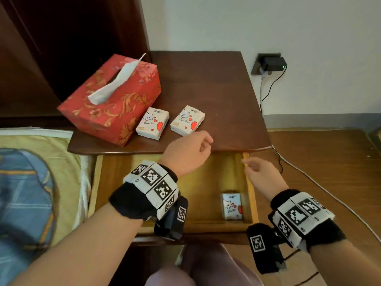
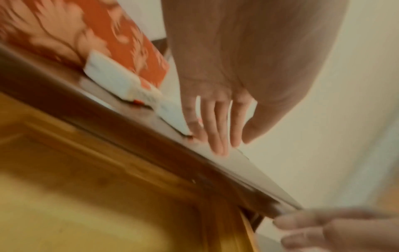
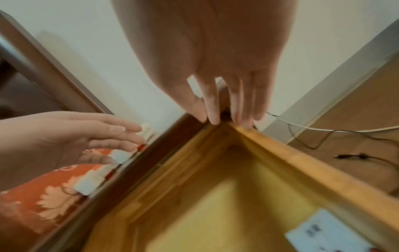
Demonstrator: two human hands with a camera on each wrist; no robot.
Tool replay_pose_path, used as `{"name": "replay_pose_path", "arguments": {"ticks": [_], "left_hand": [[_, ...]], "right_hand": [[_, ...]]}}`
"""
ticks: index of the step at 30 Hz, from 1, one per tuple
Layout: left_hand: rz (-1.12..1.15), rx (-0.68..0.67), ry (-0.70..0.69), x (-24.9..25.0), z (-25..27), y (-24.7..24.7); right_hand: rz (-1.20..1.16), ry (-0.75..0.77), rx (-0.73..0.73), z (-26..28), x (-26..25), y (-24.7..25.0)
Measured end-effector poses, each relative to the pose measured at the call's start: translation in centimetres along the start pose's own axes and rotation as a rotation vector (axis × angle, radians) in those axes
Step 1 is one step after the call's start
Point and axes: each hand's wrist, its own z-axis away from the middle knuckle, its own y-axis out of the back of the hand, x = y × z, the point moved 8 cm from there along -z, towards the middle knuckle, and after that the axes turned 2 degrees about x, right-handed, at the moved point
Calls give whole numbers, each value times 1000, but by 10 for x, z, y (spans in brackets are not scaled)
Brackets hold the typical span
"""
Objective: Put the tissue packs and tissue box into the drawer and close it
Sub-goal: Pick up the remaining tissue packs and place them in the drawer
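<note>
A dark wooden counter (image 1: 206, 79) stands beside a bed (image 1: 31, 182), its drawer (image 1: 250, 182) pulled fully open beneath the front edge. On top, at the back left, sits the red tissue box (image 1: 111, 100) with a tissue poking from its slot; just beside it lie two white tissue packs, the left pack (image 1: 152, 123) almost touching the box, the right pack (image 1: 187, 120) a little apart from it. A third pack (image 1: 232, 205) already lies in the drawer's near right corner, so the job looks roughly a quarter done, with the packs being loaded one by one. The left hand (image 1: 188, 153) reaches over the counter's front edge, fingers extended and spread, empty, tips at or just short of the right pack's near corner. The right hand (image 1: 260, 171) hovers over the drawer's right wall, fingers loose and apart, holding nothing. The next move probably calls for the left hand to close round the right pack, lift it clear of the edge and lower it into the drawer without nudging its neighbour.
</note>
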Motion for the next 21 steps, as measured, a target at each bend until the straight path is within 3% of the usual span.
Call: {"name": "replay_pose_path", "arguments": {"ticks": [3, 5, 8, 12, 17, 21], "left_hand": [[-91, 391, -53, -12, 14, 56], [-178, 495, -6, -30, 18, 72], [-266, 421, 123, -63, 14, 65], [-358, 356, 135, -79, 10, 49], [-142, 467, 74, -82, 16, 52], [48, 476, 172, -95, 19, 50]], "right_hand": [[-80, 211, 139, 3, -57, 6], [-44, 295, 191, 0, -89, 2], [35, 331, 221, -13, -121, -10], [164, 351, 165, -33, -143, -30], [264, 376, 118, -45, -144, -47], [209, 372, 189, -43, -139, -40]]}}
